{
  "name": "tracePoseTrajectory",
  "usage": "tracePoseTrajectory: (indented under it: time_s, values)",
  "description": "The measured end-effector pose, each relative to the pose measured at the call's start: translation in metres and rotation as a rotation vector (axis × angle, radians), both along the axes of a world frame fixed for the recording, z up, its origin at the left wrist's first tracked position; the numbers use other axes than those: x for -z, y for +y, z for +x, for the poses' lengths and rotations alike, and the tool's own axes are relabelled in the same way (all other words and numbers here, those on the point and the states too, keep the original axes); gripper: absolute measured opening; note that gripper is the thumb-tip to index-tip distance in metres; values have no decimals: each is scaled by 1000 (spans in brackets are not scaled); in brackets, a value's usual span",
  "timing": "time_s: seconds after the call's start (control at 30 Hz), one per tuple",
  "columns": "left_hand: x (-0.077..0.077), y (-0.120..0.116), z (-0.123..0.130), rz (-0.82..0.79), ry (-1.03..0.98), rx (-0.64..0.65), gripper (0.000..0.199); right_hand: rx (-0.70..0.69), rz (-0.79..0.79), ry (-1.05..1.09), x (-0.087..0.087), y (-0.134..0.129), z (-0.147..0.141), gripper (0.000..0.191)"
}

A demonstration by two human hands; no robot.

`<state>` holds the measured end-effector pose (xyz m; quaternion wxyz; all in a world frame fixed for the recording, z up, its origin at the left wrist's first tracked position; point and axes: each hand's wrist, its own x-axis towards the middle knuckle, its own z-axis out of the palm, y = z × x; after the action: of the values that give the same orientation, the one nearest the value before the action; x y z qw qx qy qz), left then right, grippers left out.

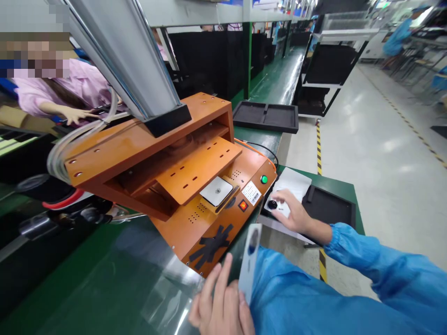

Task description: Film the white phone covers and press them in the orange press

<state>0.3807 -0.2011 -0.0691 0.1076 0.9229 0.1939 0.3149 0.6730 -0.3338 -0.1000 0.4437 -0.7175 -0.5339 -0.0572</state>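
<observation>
My left hand (221, 302) is at the bottom centre, its fingers stretched along a thin white panel (248, 265) gripped at its lower end. That panel stands nearly on edge and bears a dark oval spot. To the right, my right hand (295, 214) has finger and thumb at opposite edges of another white panel (282, 208) with a round black spot, at a tray beside the machine. An orange press machine (195, 139) stands before me. On its small fixture lies a white plate (217, 190) with a dark mark in the middle.
White sheets (291, 181) and a black tray (328, 207) lie on the right. Another black tray (267, 116) sits behind the press. A green button (264, 179) and a lit red switch (243, 204) are on the machine. Clear film covers the near-left bench. A person in pink works at left.
</observation>
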Motion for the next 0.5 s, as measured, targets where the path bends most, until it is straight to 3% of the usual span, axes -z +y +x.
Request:
tracePoseTrajectory:
  time_s: [0.1, 0.17, 0.23, 0.3, 0.4, 0.5]
  values:
    - [13, -22, 4, -170, -77, 109, 19, -311, -97, 500, 6, -29, -65, 63]
    - [23, -34, 13, -243, -50, 203, 20, -328, -162, 829, 16, -39, -103, 60]
    - [32, -41, 21, -249, 24, 225, 19, -251, -188, 996, 31, -43, -117, 46]
    - [36, -44, 25, -219, 114, 231, 32, -77, -214, 903, 48, -44, -101, 40]
    - [38, -41, 18, -221, 218, 336, 58, 274, -304, 560, 75, -53, -38, 42]
    - [37, -40, 4, -297, 234, 444, 44, 437, -409, 435, 99, -67, 29, 31]
